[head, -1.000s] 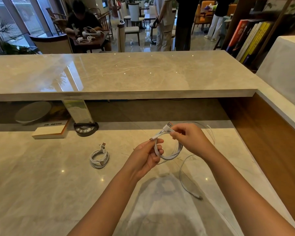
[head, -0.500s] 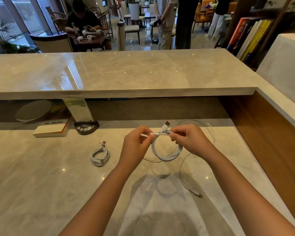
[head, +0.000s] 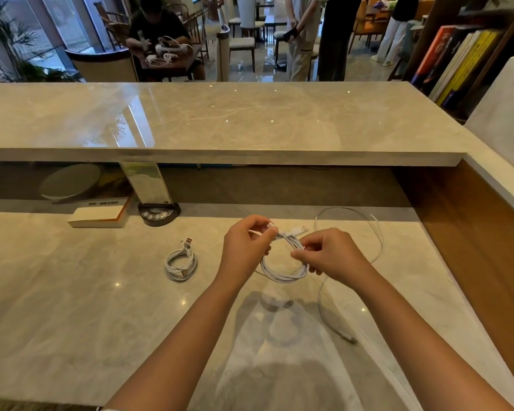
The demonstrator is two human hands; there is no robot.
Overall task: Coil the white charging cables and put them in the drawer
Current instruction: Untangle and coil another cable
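Two hands up over the marble desk (head: 72,321), both pinched narrow on one white cable (head: 282,274): left hand (head: 247,250) nipped the plug end, right hand (head: 330,256) clamped the gathered loops. Hung just above the surface, loose tail (head: 324,307) trailed near and right. Finished coil (head: 180,262) parked to the left, untouched. Could have sprung open on a slack right pinch, or snagged by the dragging tail. No drawer seen anywhere.
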